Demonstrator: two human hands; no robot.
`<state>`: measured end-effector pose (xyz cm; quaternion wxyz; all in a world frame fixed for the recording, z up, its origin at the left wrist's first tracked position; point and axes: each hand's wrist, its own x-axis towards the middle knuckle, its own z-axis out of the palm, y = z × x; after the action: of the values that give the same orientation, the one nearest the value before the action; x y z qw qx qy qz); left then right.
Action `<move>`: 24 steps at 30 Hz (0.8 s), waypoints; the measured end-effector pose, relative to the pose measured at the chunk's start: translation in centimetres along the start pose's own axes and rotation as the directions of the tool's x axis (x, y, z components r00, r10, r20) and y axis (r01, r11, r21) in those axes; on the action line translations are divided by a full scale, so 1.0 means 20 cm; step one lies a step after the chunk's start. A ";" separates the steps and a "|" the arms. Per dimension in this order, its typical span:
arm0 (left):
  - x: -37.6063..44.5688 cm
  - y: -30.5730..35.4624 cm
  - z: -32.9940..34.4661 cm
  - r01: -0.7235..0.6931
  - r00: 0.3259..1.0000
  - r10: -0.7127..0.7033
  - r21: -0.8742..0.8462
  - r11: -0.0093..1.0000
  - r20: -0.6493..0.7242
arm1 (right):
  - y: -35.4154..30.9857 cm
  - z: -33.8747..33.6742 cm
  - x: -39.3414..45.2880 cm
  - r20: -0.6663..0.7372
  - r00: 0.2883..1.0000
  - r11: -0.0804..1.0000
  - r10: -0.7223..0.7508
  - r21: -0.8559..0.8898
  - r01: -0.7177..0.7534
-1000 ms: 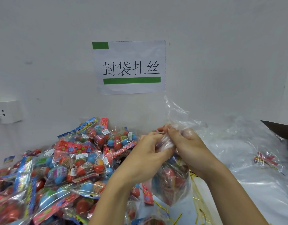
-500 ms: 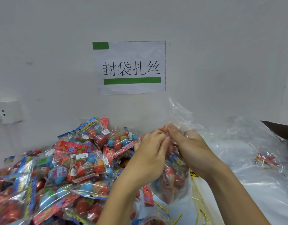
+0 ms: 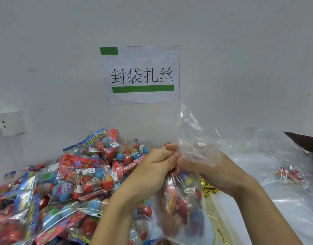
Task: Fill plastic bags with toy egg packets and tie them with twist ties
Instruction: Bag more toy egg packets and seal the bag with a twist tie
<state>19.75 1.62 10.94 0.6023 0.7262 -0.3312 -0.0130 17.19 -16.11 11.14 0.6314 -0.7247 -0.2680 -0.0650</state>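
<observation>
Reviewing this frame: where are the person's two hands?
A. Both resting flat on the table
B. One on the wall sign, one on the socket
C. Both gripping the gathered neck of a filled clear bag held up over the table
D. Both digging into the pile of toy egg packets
C: the left hand and right hand meet at the bunched neck of the clear plastic bag, which hangs below them holding toy egg packets.

A packing workstation: a printed station sign [image 3: 141, 75] at twelve o'clock, bulk toy egg packets [image 3: 78, 175] heaped at eight o'clock.
</observation>
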 end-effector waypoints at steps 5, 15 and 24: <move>-0.03 -0.02 -0.02 0.095 0.995 -0.091 -0.131 0.987 0.039 | 0.03 -0.01 -0.01 -0.117 0.993 0.996 -0.030 -0.092 0.019; -0.02 -0.05 0.00 0.063 0.991 -0.024 -0.310 0.949 0.129 | -0.02 0.02 0.01 -0.149 0.977 0.988 -0.150 0.026 0.155; 0.03 -0.07 0.02 -0.066 0.992 0.068 0.017 0.998 -0.105 | -0.01 0.08 0.07 -0.290 0.957 0.993 -0.012 0.112 0.047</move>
<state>20.69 0.96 9.81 0.6141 0.7185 -0.3231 0.0478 17.79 -14.17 11.64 0.7043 -0.6650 -0.1870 -0.1638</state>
